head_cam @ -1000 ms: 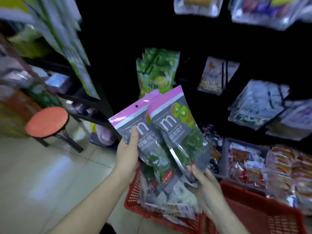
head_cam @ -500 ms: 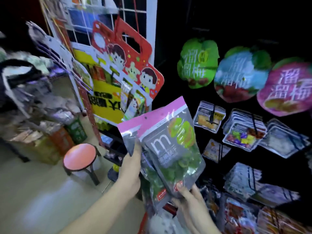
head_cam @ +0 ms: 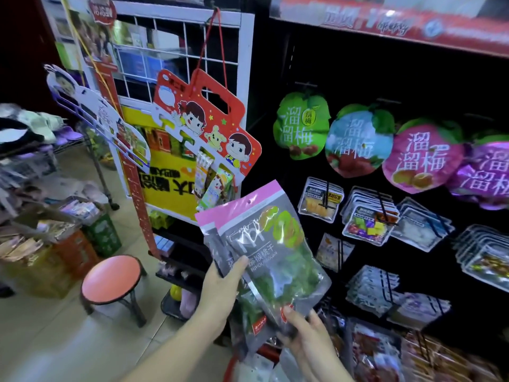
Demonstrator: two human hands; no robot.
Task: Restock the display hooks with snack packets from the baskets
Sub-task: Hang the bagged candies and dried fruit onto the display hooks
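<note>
Here, left hand (head_cam: 220, 293) fingers (head_cam: 237, 267) wrapped round two kiwi packets (head_cam: 275, 255), right hand (head_cam: 308, 336) fingers (head_cam: 291, 313) pinching front one's btm edge.

The front grey packet (head_cam: 272, 249) showed a big white "m", and "MIHOU…GAN" lower down. On the far right, green pouch (head_cam: 301, 125), blue pouch (head_cam: 358, 142), pink pouch (head_cam: 422, 157) and purple pouch (head_cam: 484, 175) all read "溜溜梅".

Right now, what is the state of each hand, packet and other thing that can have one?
Kiwi packets: held up, overlapped, not yet on a hook.
Left hand: grips their left side.
Right hand: pinches the front one's lower end.
Plum packets: hanging in the top row.
Stool: upright on the floor.
</note>
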